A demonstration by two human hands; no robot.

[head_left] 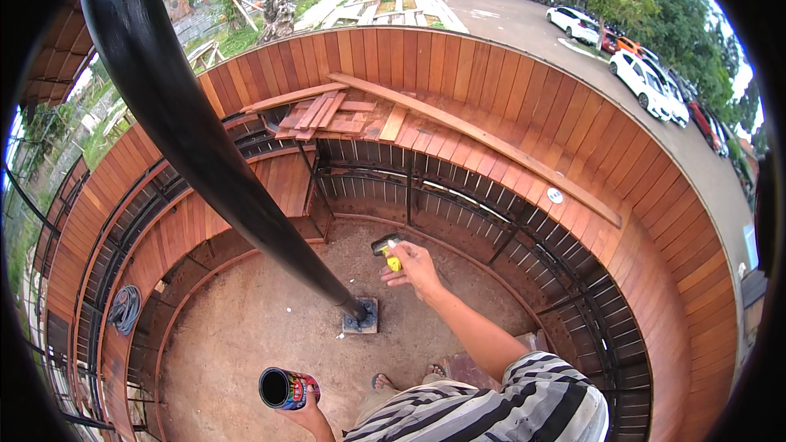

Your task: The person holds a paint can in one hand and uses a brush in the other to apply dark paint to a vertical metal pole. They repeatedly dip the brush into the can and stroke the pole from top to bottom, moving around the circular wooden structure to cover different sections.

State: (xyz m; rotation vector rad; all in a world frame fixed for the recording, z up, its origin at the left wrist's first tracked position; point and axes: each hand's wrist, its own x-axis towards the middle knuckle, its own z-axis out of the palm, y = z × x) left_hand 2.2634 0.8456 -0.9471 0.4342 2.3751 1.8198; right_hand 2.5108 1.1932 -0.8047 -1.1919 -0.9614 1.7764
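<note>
In my left hand [308, 416], low in the view, is an open paint can [296, 389] with a dark inside and a colourful label. My fingers wrap round its side. My right hand [417, 268] reaches forward and grips a small paintbrush [393, 262] with a yellow handle and a dark head. The brush is held in the air, apart from the can. Left of the brush, a thick glossy black pole [221, 164] slants down to a base plate [360, 317] bolted to the floor.
A curved wooden bench [524, 172] with a slatted backrest rings the dusty floor [246, 311]. Loose boards [319, 110] and a long plank [483, 147] lie on it. A coiled cable [124, 309] hangs at left. Parked cars [647, 82] stand outside.
</note>
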